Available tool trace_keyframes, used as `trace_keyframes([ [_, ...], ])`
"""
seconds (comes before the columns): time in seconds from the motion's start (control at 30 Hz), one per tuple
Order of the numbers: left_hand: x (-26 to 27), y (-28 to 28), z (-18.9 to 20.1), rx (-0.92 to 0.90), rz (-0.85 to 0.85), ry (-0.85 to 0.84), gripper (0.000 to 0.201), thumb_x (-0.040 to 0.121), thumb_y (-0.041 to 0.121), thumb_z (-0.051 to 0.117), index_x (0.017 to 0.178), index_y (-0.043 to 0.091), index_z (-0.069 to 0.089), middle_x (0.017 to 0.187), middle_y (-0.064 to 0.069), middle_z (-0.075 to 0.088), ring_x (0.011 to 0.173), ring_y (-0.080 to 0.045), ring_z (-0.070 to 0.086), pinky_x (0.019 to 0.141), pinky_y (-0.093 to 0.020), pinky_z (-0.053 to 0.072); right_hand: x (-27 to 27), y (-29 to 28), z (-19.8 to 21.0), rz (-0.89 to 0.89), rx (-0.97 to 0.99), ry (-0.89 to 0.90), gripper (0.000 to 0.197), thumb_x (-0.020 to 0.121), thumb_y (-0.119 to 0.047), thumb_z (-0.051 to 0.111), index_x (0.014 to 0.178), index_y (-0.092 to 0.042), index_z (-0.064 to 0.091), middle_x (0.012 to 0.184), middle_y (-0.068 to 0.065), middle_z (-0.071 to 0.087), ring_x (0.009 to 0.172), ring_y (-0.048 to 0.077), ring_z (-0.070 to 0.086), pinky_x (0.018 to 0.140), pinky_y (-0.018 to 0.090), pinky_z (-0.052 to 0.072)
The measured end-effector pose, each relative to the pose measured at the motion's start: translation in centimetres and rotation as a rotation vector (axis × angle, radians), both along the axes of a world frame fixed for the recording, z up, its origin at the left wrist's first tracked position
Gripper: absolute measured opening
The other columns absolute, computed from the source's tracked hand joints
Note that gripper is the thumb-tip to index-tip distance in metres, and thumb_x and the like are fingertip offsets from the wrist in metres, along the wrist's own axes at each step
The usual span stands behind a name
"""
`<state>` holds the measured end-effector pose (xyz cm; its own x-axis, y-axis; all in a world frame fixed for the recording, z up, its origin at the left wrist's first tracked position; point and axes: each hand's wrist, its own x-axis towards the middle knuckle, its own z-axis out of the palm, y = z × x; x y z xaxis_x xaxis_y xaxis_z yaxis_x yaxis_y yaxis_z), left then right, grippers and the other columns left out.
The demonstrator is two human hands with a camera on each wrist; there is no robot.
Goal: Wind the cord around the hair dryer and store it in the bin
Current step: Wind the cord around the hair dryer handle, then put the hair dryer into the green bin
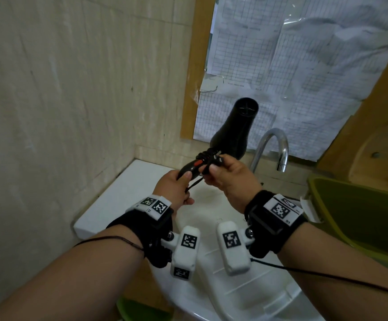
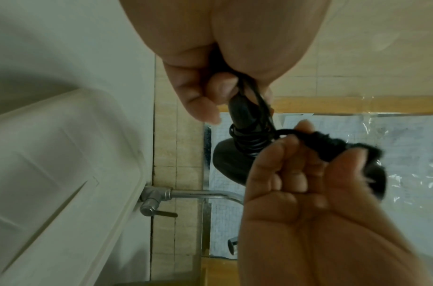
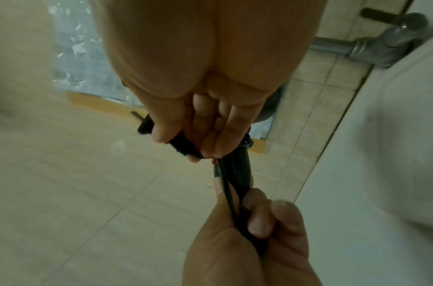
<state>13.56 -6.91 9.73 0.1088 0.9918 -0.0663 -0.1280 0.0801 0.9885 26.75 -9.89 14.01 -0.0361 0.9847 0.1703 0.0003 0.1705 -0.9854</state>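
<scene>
A black hair dryer (image 1: 232, 130) is held above the white sink, nozzle up, with a red switch (image 1: 197, 162) on its handle. My left hand (image 1: 183, 179) grips the bottom of the handle (image 3: 237, 170). Several turns of the black cord (image 2: 247, 139) sit wound round the top of the handle. My right hand (image 1: 213, 170) pinches the cord's plug end (image 3: 176, 143) right beside the handle; a prong (image 3: 135, 115) sticks out past the thumb. A short stretch of cord (image 1: 194, 184) hangs loose under the handle. The green bin (image 1: 355, 218) stands to the right of the sink.
A chrome faucet (image 1: 274, 147) curves up just right of the dryer. The white sink (image 1: 128, 188) lies under both hands, against a tiled wall (image 1: 72, 100) on the left. Papers under plastic (image 1: 304, 66) cover the window behind. Something green (image 1: 139, 309) shows below the sink.
</scene>
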Motion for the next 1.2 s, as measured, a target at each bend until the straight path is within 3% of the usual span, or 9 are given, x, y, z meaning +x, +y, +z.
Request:
trace_keyframes([
  [0.13, 0.9, -0.2, 0.2, -0.029, -0.017, -0.055, 0.021, 0.095, 0.017, 0.044, 0.113, 0.011, 0.053, 0.069, 0.000, 0.048, 0.033, -0.005, 0.043, 0.075, -0.041, 0.056, -0.1, 0.8, -0.3, -0.218, -0.154, 0.176, 0.015, 0.095, -0.015, 0.045, 0.086, -0.014, 0.057, 0.074, 0.006, 0.058, 0.063, 0.013, 0.053, 0.062, 0.023, 0.051],
  [0.27, 1.6, -0.1, 0.0, -0.025, 0.000, -0.030, 0.027, 0.094, 0.018, 0.046, 0.119, 0.010, 0.052, 0.083, -0.003, 0.054, 0.033, -0.003, 0.052, 0.086, -0.049, 0.055, -0.3, 1.4, -0.5, -0.343, -0.222, 0.024, 0.021, 0.094, -0.030, 0.047, 0.082, -0.015, 0.055, 0.068, 0.002, 0.052, 0.058, 0.010, 0.048, 0.059, 0.024, 0.049],
  [0.47, 1.8, 0.1, 0.4, 0.070, -0.010, 0.059, 0.019, 0.093, 0.020, 0.048, 0.112, 0.018, 0.051, 0.087, -0.004, 0.057, 0.059, -0.016, 0.060, 0.085, -0.045, 0.056, 0.2, 1.7, -1.0, -0.365, -0.321, -0.140, 0.034, 0.091, -0.048, 0.042, 0.098, -0.018, 0.057, 0.095, 0.005, 0.059, 0.081, 0.017, 0.058, 0.062, 0.029, 0.053],
  [0.57, 1.8, 0.4, 0.6, 0.106, -0.031, 0.109, 0.015, 0.092, 0.019, 0.049, 0.108, 0.021, 0.050, 0.105, -0.013, 0.060, 0.082, -0.027, 0.066, 0.085, -0.046, 0.056, 0.0, 1.8, -1.0, -0.299, -0.410, 0.019, 0.048, 0.091, -0.052, 0.038, 0.113, -0.014, 0.056, 0.098, 0.012, 0.061, 0.069, 0.021, 0.065, 0.054, 0.028, 0.053],
  [0.67, 1.8, 0.4, 0.6, 0.138, -0.102, 0.171, 0.025, 0.092, 0.019, 0.049, 0.117, 0.019, 0.051, 0.115, -0.015, 0.060, 0.099, -0.032, 0.065, 0.086, -0.047, 0.055, -0.1, 1.8, -1.0, -0.261, -0.422, 0.092, 0.045, 0.092, -0.052, 0.036, 0.095, -0.013, 0.059, 0.089, 0.015, 0.066, 0.068, 0.025, 0.066, 0.061, 0.032, 0.056],
  [0.77, 2.0, 0.5, 0.8, 0.228, -0.194, 0.283, 0.034, 0.093, 0.019, 0.047, 0.127, 0.020, 0.045, 0.111, -0.012, 0.059, 0.094, -0.026, 0.063, 0.082, -0.037, 0.054, 0.2, 2.0, -1.5, -0.281, -0.376, 0.100, 0.041, 0.090, -0.049, 0.044, 0.098, -0.012, 0.061, 0.100, 0.016, 0.069, 0.084, 0.028, 0.067, 0.072, 0.036, 0.056],
  [0.87, 2.4, 0.6, 0.9, 0.296, -0.294, 0.384, 0.041, 0.094, 0.021, 0.046, 0.133, 0.023, 0.036, 0.106, -0.008, 0.057, 0.094, -0.024, 0.060, 0.078, -0.036, 0.050, 0.4, 1.8, -1.2, -0.271, -0.287, 0.199, 0.015, 0.088, -0.031, 0.058, 0.086, -0.016, 0.061, 0.096, 0.014, 0.068, 0.093, 0.032, 0.068, 0.085, 0.047, 0.055],
  [0.97, 2.8, 0.8, 1.0, 0.318, -0.348, 0.379, 0.041, 0.092, 0.021, 0.049, 0.131, 0.023, 0.036, 0.106, -0.005, 0.056, 0.084, -0.016, 0.058, 0.072, -0.031, 0.047, 1.0, 2.1, -0.7, -0.313, -0.248, 0.213, 0.007, 0.082, -0.009, 0.063, 0.077, -0.011, 0.059, 0.078, 0.011, 0.063, 0.077, 0.029, 0.066, 0.075, 0.043, 0.054],
  [1.2, 3.8, 1.8, 1.3, 0.231, -0.356, 0.249, 0.026, 0.091, 0.033, 0.049, 0.116, 0.024, 0.051, 0.095, 0.003, 0.055, 0.078, -0.009, 0.052, 0.070, -0.027, 0.044, 2.8, 2.2, -0.7, -0.351, -0.173, 0.108, 0.013, 0.069, 0.003, 0.059, 0.079, -0.004, 0.056, 0.066, 0.013, 0.054, 0.068, 0.031, 0.055, 0.065, 0.041, 0.046],
])
